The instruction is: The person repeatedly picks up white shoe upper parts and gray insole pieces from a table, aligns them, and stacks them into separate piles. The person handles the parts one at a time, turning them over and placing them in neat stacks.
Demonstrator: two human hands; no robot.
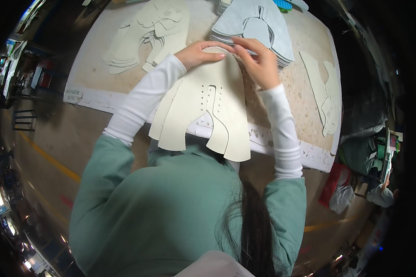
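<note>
Cream leather shoe-upper pieces (231, 92), overlapping, with punched lace holes and a cut-out slot, hang over the near table edge toward my lap. My left hand (199, 55) is closed on their rounded far end, thumb on top and fingers behind. At the same end, my right hand (260, 63) has its thumb and forefinger pinched at the edge, close to my left fingertips; its other fingers are partly hidden. Just beyond my right hand rises a stack of pale blue-grey shoe-upper pieces (259, 30).
On the white-edged worktable (291, 111), loose cream pieces (159, 32) are piled at the far left. Another cream cut piece (320, 85) lies near the right edge. A blue object (283, 4) is at the far edge. Red and clear bags (341, 196) stand on the floor at right.
</note>
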